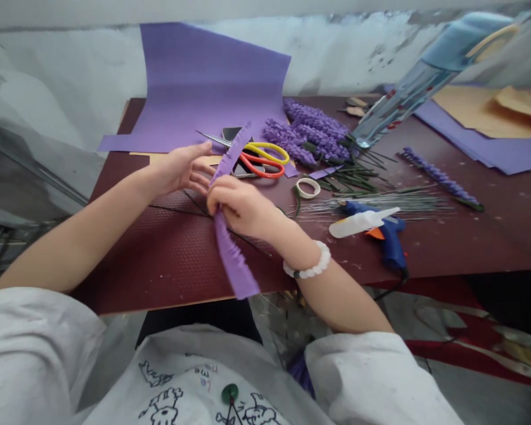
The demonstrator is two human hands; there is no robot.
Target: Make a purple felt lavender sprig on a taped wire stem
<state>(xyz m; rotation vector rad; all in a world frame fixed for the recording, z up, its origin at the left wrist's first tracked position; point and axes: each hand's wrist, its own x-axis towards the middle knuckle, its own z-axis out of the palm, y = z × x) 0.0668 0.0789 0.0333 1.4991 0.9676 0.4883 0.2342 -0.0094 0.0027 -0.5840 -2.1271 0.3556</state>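
A fringed purple paper strip (pixel 232 254) is gripped near its middle by my right hand (pixel 241 203). One end of it rises up past the scissors, and the other hangs toward the table's front edge. My left hand (pixel 181 168) is just left of the strip, fingers spread and holding nothing; whether its fingertips touch the paper I cannot tell. Behind the strip lie scissors (pixel 263 159) with yellow and red handles, resting over a dark flat object. Thin dark wires (pixel 177 208) lie on the table beneath my hands.
Purple flower spikes (pixel 314 133) with green stems are piled at the back. A tape roll (pixel 308 188), bare wires (pixel 416 203), a blue glue gun (pixel 392 242) and a white bottle (pixel 354 224) are to the right. Purple sheet (pixel 212 77) leans on the wall; a water bottle (pixel 425 82) stands far right.
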